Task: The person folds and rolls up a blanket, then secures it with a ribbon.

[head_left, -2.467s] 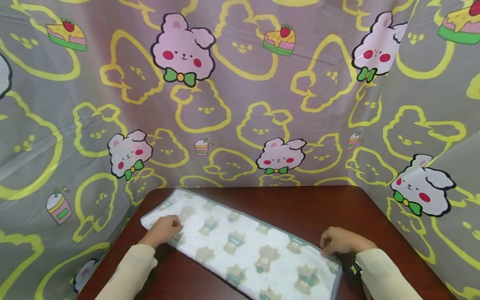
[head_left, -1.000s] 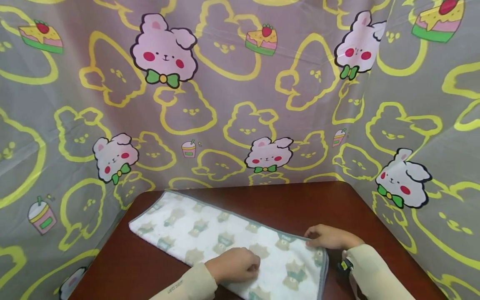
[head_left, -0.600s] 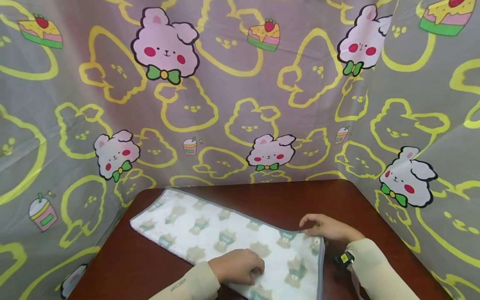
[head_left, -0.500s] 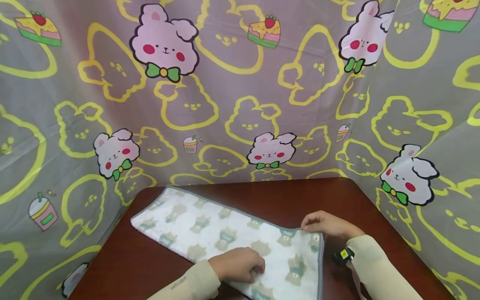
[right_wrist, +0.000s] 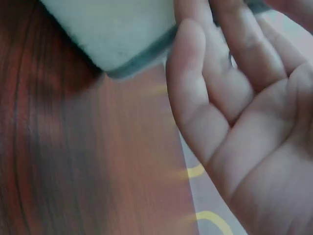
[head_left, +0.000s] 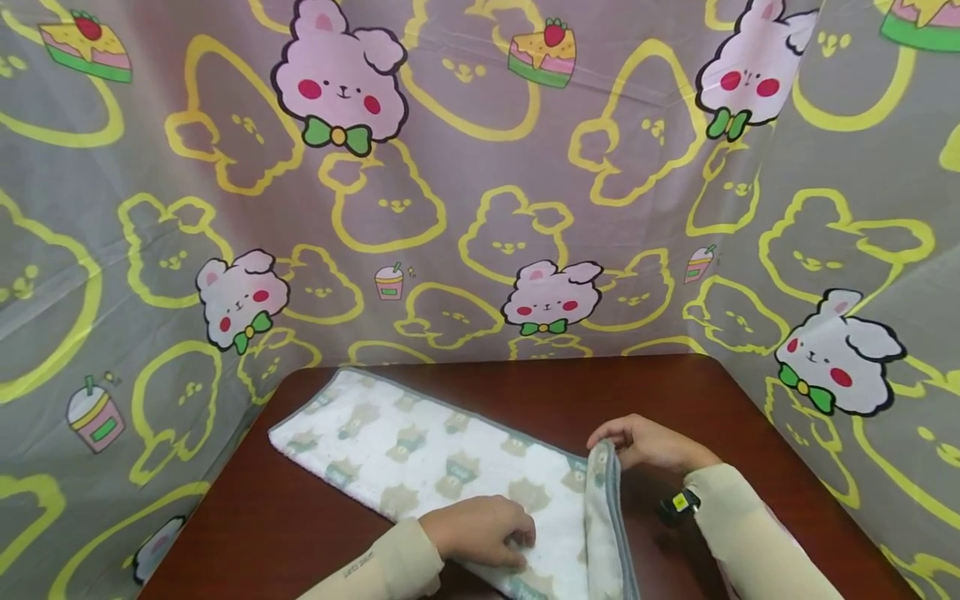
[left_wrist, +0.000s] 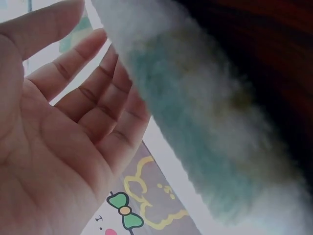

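Observation:
A white plush towel [head_left: 420,450] with beige-and-teal bears and a grey border lies diagonally on the brown table, folded into a long strip. My right hand [head_left: 652,443] pinches its far right corner, and the right end stands up in a narrow flap [head_left: 602,517] bent leftward. The right wrist view shows fingers [right_wrist: 190,73] at the grey-bordered edge. My left hand [head_left: 483,531] rests over the near part of the towel with loosely bent fingers. In the left wrist view, fingertips touch the plush [left_wrist: 190,117], and thumb and forefinger stand apart.
The dark wooden table [head_left: 637,387] has rounded far corners. A grey curtain [head_left: 465,167] printed with rabbits, cakes and cups surrounds it on three sides. A small black device [head_left: 678,504] sits at the right wrist by the cream sleeve.
My left hand has come from the towel's left end to its near middle. The right hand has lifted the right corner, so that end now bends up and leftward.

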Available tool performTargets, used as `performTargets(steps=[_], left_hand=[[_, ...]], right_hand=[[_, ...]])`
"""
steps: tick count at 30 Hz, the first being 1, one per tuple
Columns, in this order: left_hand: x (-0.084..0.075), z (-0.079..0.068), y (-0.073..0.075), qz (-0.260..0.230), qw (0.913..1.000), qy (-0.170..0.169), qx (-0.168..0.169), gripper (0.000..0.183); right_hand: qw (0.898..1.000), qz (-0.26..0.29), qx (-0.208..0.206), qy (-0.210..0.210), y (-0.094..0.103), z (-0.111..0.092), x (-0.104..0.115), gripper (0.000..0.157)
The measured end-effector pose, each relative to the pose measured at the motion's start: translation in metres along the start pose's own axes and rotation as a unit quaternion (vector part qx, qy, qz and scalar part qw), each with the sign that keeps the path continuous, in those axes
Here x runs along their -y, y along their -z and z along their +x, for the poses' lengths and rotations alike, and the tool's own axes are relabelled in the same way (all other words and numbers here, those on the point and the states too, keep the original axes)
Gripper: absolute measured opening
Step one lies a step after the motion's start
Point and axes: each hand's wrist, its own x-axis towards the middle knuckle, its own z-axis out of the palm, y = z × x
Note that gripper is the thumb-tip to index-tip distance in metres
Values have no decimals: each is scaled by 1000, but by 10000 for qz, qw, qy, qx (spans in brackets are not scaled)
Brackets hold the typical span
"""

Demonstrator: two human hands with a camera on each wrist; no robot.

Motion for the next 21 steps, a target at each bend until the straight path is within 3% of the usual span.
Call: performTargets(steps=[4,8,13,17,21], left_hand=[[-4,1,-2,189,9997,58,-112,14],[-14,4,-2,363,9988,-92,-308,14],[-25,10,0,141,9991,-331,-243,15],[-20,12,-1,88,9993,-329,-169,18],[-13,10,-4,-516,9986,-131,-68,33]], right_hand=[[9991,-400,-148,11,-3,2,-1,32],[9986,-522,-30,85,-3,-2,-4,29],[9968,-635,92,474,0,-7,-6,22],[9975,-410,-8,584,1,-3,-2,15],[9967,-306,-164,740,1,-1,0,15]])
